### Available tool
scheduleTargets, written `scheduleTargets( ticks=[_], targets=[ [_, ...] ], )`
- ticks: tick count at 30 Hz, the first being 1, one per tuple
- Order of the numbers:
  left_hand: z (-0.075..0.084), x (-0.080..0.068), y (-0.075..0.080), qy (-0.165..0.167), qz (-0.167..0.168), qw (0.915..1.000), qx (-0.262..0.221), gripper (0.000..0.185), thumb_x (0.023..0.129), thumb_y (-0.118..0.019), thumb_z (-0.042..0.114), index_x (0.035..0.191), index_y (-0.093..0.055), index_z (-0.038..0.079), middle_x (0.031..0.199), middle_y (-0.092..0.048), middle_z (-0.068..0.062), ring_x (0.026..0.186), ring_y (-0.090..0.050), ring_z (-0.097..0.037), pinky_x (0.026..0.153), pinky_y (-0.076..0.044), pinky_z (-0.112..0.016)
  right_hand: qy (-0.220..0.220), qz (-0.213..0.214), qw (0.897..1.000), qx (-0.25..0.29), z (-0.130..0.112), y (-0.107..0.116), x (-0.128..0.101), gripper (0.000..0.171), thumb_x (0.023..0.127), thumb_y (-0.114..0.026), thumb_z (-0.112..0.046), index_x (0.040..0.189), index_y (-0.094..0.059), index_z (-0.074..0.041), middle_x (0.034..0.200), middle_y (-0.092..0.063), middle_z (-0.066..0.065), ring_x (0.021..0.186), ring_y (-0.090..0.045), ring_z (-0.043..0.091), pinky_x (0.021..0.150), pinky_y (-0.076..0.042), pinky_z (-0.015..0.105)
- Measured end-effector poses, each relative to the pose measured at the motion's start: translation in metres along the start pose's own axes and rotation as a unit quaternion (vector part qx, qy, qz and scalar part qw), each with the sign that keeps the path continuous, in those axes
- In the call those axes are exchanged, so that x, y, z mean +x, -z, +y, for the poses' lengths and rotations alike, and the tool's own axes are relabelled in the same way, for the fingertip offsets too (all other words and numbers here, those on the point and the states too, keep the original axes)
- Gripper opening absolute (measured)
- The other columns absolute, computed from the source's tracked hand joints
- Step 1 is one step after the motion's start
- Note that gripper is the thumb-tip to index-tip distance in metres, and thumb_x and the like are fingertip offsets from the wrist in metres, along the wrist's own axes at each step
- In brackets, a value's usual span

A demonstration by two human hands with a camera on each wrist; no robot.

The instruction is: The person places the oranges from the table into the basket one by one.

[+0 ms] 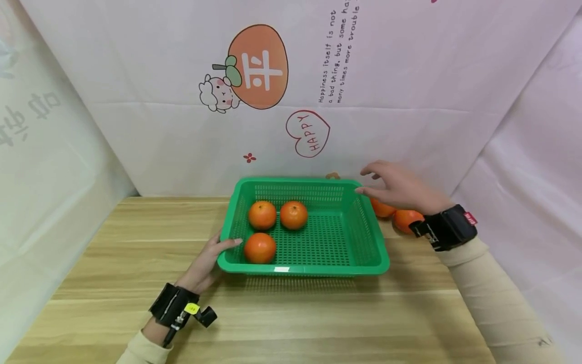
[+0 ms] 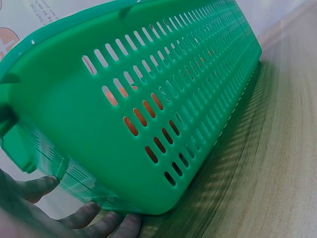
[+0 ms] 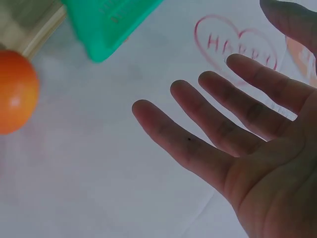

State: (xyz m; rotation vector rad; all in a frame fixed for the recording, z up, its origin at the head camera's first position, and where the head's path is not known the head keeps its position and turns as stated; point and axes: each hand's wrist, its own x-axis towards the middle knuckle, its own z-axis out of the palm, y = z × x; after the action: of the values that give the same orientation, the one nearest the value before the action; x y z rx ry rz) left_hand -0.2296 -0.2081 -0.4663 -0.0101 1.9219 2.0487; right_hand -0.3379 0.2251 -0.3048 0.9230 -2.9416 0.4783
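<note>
A green plastic basket with slotted walls stands on the table. Three oranges lie inside it toward the left: one orange at the back left, another orange beside it, and a third orange in front. My left hand holds the basket's left end, thumb over the rim and fingers against the outer wall. Above the basket's back right corner my right hand hovers with fingers spread and nothing in it. Below that hand, outside the basket, are an orange and another orange, both partly hidden.
The wooden table reaches back to a white printed cloth hanging behind the basket. More pale cloth hangs along the right side, and a similar cloth along the left. A black strap camera sits on the right wrist.
</note>
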Motion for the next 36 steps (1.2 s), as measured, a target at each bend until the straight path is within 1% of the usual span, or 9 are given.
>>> scheduleTargets(
  ticks=[4, 8, 11, 19, 22, 25, 29, 32, 36],
  targets=[
    [-0.002, 0.001, 0.001, -0.004, -0.002, 1.0, 0.0, 0.078, 0.105, -0.056, 0.032, 0.17, -0.014, 0.026, 0.171, -0.033, -0.011, 0.147, -0.04, -0.026, 0.116, -0.038, -0.042, -0.017, 0.018, 1.0, -0.005, 0.023, 0.002, -0.009, 0.046, 0.103, -0.067, -0.032, 0.135, -0.063, 0.001, 0.138, -0.065, 0.025, 0.119, -0.066, 0.042, 0.096, -0.056, 0.058],
    [-0.002, 0.001, 0.002, -0.005, -0.003, 1.0, -0.001, 0.078, 0.105, -0.056, 0.031, 0.17, -0.014, 0.025, 0.171, -0.031, -0.011, 0.149, -0.038, -0.028, 0.119, -0.034, -0.046, -0.042, 0.019, 0.999, 0.003, 0.047, 0.003, -0.018, 0.045, 0.104, -0.065, -0.03, 0.136, -0.062, 0.002, 0.138, -0.065, 0.027, 0.118, -0.066, 0.044, 0.097, -0.055, 0.06],
    [-0.002, 0.002, 0.002, -0.004, -0.003, 1.0, -0.002, 0.077, 0.105, -0.056, 0.031, 0.17, -0.014, 0.025, 0.171, -0.032, -0.012, 0.148, -0.038, -0.028, 0.119, -0.033, -0.046, -0.06, 0.017, 0.998, 0.018, 0.063, 0.001, -0.023, 0.046, 0.104, -0.065, -0.029, 0.135, -0.061, 0.005, 0.137, -0.064, 0.03, 0.118, -0.065, 0.047, 0.097, -0.055, 0.061],
    [-0.002, 0.002, 0.003, -0.004, -0.002, 1.0, 0.002, 0.078, 0.105, -0.055, 0.031, 0.17, -0.014, 0.024, 0.17, -0.033, -0.012, 0.148, -0.038, -0.028, 0.12, -0.033, -0.046, -0.107, 0.013, 0.994, 0.022, 0.094, -0.01, -0.034, 0.055, 0.103, -0.065, -0.039, 0.132, -0.063, 0.008, 0.135, -0.064, 0.033, 0.119, -0.063, 0.049, 0.098, -0.052, 0.065],
    [-0.003, 0.002, 0.003, -0.004, -0.002, 1.0, 0.003, 0.077, 0.105, -0.055, 0.031, 0.17, -0.014, 0.024, 0.17, -0.033, -0.012, 0.148, -0.038, -0.029, 0.12, -0.032, -0.047, -0.121, 0.013, 0.992, 0.023, 0.106, -0.013, -0.038, 0.056, 0.103, -0.065, -0.038, 0.134, -0.062, 0.009, 0.136, -0.063, 0.034, 0.122, -0.06, 0.052, 0.099, -0.049, 0.067],
    [-0.003, 0.002, 0.003, -0.003, 0.001, 1.0, 0.005, 0.077, 0.105, -0.055, 0.032, 0.17, -0.014, 0.024, 0.17, -0.032, -0.012, 0.149, -0.037, -0.029, 0.12, -0.032, -0.047, -0.129, 0.013, 0.991, 0.016, 0.118, -0.018, -0.043, 0.056, 0.103, -0.065, -0.037, 0.135, -0.06, 0.009, 0.136, -0.062, 0.035, 0.124, -0.058, 0.053, 0.1, -0.047, 0.069],
    [-0.003, 0.001, 0.003, 0.0, 0.005, 0.9999, 0.009, 0.077, 0.105, -0.055, 0.032, 0.17, -0.015, 0.024, 0.171, -0.032, -0.011, 0.151, -0.035, -0.03, 0.121, -0.03, -0.049, -0.136, 0.014, 0.991, 0.008, 0.134, -0.026, -0.051, 0.057, 0.103, -0.066, -0.04, 0.132, -0.061, 0.009, 0.133, -0.063, 0.035, 0.122, -0.058, 0.053, 0.1, -0.045, 0.069],
    [-0.004, 0.001, 0.003, 0.003, 0.007, 0.9999, 0.011, 0.077, 0.105, -0.056, 0.033, 0.17, -0.016, 0.024, 0.171, -0.032, -0.01, 0.151, -0.035, -0.029, 0.122, -0.029, -0.049, -0.146, 0.018, 0.989, 0.017, 0.145, -0.035, -0.058, 0.062, 0.102, -0.066, -0.044, 0.132, -0.06, 0.01, 0.129, -0.063, 0.036, 0.119, -0.059, 0.053, 0.099, -0.045, 0.069],
    [-0.004, 0.001, 0.003, 0.002, 0.007, 0.9999, 0.007, 0.076, 0.105, -0.056, 0.033, 0.17, -0.018, 0.024, 0.169, -0.035, -0.011, 0.148, -0.038, -0.028, 0.12, -0.032, -0.046, -0.158, 0.031, 0.987, 0.026, 0.16, -0.047, -0.069, 0.07, 0.102, -0.065, -0.048, 0.134, -0.055, 0.014, 0.126, -0.063, 0.037, 0.113, -0.06, 0.052, 0.096, -0.046, 0.067]
  ],
)
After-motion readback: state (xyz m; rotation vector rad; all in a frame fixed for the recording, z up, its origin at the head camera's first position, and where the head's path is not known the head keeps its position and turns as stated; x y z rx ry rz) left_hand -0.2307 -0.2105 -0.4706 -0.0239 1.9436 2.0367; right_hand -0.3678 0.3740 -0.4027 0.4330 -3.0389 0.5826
